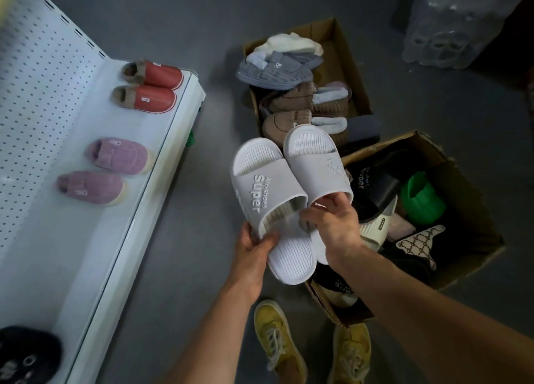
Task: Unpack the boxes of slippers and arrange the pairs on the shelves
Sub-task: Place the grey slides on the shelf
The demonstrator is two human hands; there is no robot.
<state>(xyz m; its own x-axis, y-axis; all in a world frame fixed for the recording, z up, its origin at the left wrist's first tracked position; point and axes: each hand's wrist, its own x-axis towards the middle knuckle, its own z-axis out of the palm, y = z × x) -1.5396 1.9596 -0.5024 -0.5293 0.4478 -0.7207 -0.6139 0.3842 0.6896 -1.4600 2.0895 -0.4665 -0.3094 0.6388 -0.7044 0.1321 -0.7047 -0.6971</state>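
The left hand point(254, 246) is gripping one grey "Super" slide point(270, 207) by its edge, thumb curled over the footbed, while the right hand point(332, 220) is pinching the strap of the other grey slide point(316, 164). Both are hovering above the floor point(187, 239), between the white shelf point(138, 181) and the nearer cardboard box point(462, 210).

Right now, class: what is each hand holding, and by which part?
Each hand holds one white slide slipper: the left hand the left slipper at its side edge, the right hand the right slipper near its strap.
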